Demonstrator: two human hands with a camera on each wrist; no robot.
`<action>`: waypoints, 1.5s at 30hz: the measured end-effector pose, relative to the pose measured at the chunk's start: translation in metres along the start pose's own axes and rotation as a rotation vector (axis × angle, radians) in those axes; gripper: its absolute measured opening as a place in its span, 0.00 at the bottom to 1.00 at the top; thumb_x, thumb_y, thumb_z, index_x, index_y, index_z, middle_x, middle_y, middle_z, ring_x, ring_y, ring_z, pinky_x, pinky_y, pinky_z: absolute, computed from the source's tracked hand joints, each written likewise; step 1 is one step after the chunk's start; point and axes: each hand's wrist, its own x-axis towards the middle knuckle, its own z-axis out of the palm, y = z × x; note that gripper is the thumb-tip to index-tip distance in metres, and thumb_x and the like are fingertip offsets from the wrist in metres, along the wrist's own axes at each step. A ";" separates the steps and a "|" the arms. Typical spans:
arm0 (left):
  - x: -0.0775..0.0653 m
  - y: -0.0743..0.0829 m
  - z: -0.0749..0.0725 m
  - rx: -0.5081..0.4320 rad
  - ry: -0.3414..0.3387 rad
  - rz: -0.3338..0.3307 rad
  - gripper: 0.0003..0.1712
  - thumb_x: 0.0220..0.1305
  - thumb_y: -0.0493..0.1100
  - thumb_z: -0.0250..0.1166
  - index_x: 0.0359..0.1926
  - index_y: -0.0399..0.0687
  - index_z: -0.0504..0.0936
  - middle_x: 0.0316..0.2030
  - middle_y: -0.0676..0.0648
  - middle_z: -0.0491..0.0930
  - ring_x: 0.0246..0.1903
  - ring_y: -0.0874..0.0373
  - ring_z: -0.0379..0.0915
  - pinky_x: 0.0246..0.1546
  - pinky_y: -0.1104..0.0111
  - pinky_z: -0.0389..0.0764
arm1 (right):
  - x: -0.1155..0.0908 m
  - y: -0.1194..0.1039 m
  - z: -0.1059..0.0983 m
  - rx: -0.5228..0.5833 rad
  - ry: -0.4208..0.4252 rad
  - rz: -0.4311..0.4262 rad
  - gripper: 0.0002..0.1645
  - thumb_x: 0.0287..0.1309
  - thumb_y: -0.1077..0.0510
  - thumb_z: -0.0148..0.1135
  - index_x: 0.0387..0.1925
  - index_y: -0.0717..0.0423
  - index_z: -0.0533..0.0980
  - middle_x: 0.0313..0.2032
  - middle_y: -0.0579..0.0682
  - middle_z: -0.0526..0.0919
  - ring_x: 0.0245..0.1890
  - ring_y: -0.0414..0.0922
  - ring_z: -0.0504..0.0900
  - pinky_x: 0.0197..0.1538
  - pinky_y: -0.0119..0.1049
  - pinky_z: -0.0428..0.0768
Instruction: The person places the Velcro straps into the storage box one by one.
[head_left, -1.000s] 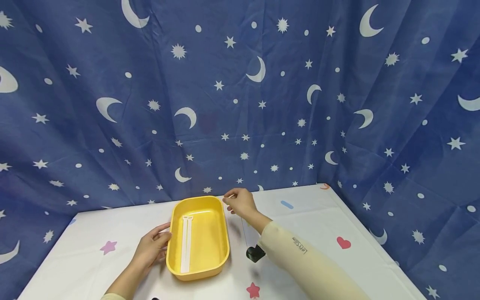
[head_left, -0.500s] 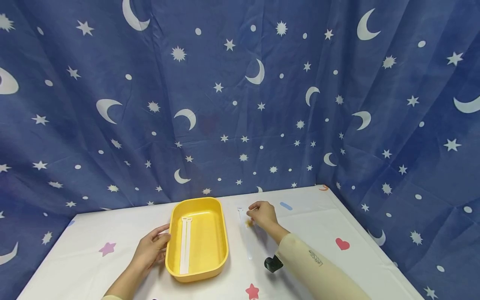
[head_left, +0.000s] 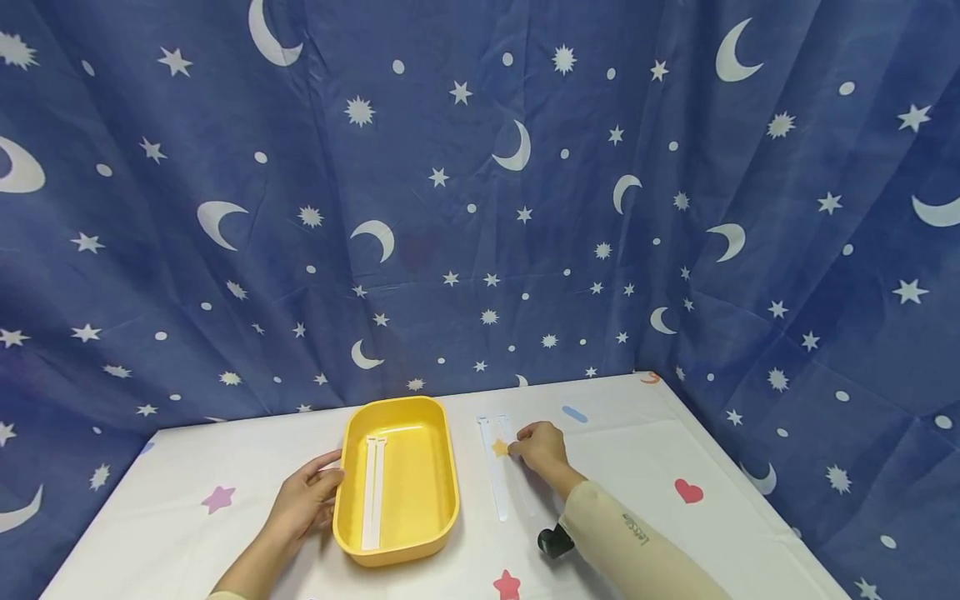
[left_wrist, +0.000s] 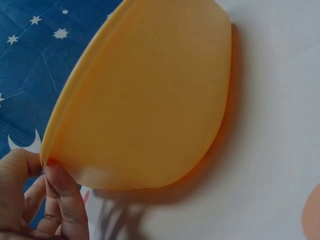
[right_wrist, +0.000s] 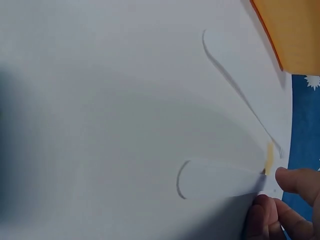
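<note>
My left hand (head_left: 300, 500) holds the near-left side of a yellow tray (head_left: 452, 475), and the left wrist view shows its thumb and fingers pinching the rim. Inside the tray lie two long flat white strips (head_left: 371, 492), side by side, each with a notched head. To the tray's right, another white strip (head_left: 493, 479) lies on the table. My right hand (head_left: 542, 450) is down at the table just beyond it, with curled fingers at one more white strip (right_wrist: 220, 180). In the right wrist view this strip runs in between the thumb and fingers; its head end is partly hidden there.
A white cloth (head_left: 630, 467) printed with coloured shapes covers the table. The printed orange star (head_left: 500, 448) lies between the loose strips. A dark blue curtain (head_left: 450, 208) with moons and stars stands behind and along the right side.
My right hand has gone from beside the tray's far right rim to the right and nearer, down to the strips. Both table strips show now. The left hand and tray stay put.
</note>
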 end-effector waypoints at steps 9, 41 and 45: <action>0.000 -0.002 -0.001 -0.007 0.010 -0.001 0.30 0.70 0.39 0.57 0.70 0.39 0.64 0.45 0.44 0.80 0.35 0.57 0.80 0.29 0.70 0.83 | -0.004 0.001 0.006 -0.051 0.024 -0.036 0.14 0.40 0.63 0.78 0.32 0.63 0.83 0.34 0.54 0.85 0.34 0.47 0.81 0.40 0.42 0.83; -0.001 -0.001 0.000 0.010 0.016 -0.016 0.31 0.69 0.40 0.58 0.71 0.41 0.64 0.48 0.43 0.79 0.36 0.58 0.81 0.30 0.70 0.84 | -0.004 0.015 0.011 0.025 0.097 -0.073 0.07 0.41 0.65 0.76 0.24 0.60 0.83 0.21 0.47 0.81 0.23 0.42 0.76 0.27 0.33 0.76; 0.000 0.000 0.000 0.006 0.017 -0.021 0.31 0.69 0.41 0.59 0.71 0.42 0.64 0.48 0.44 0.79 0.37 0.59 0.81 0.30 0.70 0.84 | -0.004 0.015 0.010 0.046 0.092 -0.076 0.08 0.40 0.66 0.76 0.25 0.60 0.82 0.20 0.47 0.80 0.22 0.41 0.75 0.27 0.32 0.75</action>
